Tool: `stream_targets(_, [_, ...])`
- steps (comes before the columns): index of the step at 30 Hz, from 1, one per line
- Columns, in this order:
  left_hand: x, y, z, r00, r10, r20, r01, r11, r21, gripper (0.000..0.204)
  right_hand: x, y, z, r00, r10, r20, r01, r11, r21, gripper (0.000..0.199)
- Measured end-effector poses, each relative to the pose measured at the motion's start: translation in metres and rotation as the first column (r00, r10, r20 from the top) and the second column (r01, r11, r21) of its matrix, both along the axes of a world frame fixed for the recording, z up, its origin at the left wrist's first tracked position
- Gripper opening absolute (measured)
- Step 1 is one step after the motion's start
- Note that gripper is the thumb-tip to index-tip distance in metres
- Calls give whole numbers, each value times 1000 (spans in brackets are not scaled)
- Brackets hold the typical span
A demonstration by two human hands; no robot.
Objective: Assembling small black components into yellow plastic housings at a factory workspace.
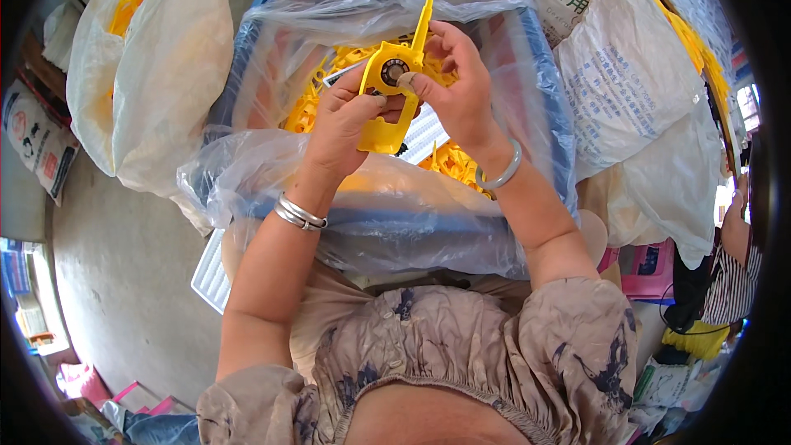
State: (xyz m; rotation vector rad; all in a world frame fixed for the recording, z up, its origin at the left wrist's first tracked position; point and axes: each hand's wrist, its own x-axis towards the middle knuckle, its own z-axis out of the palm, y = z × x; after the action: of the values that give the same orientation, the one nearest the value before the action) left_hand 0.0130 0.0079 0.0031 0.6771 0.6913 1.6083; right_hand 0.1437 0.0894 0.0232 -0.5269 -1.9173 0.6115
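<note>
Over the basket I hold up a yellow plastic part [377,137], with a long narrow arm at its top and a bracket-shaped lower end. A black ring-shaped piece [394,72] sits in its round seat. My left hand [339,119] grips the part from the left, thumb in front and fingers partly behind. On the other side, my right hand [463,95] rests its thumb on the ring's centre, its fingers curled beside the arm. Below lie many loose yellow parts [461,166] and a white ribbed tray [427,136].
A clear plastic liner [504,53] drapes over the blue basket [562,128] in front of me. White woven sacks with yellow parts stand at left [173,74] and right [606,74]. Far right, a striped sleeve [729,288] belongs to another person. A pink stool [648,268] stands nearby.
</note>
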Motion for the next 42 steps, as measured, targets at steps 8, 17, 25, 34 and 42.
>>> stream_targets(8, [0,4,-6,997,67,-31,-65,996,64,29,1,1,2,891,321,-320,-453,672,-586,32])
stream_targets(17, [-1,1,-4,941,111,-320,-101,994,48,27,6,-7,7,942,336,4,-292,824,-486,15])
stream_targets(25, [5,-2,-2,912,161,-378,-173,985,2,25,1,-10,-1,950,308,-42,-287,816,-502,14])
stream_targets(34, [-4,-3,2,890,86,-448,-104,994,-16,25,2,-8,5,941,339,2,-278,773,-570,13])
stream_targets(42, [5,-4,-1,806,209,-553,-207,976,67,26,0,-11,-2,960,275,46,-224,859,-460,12])
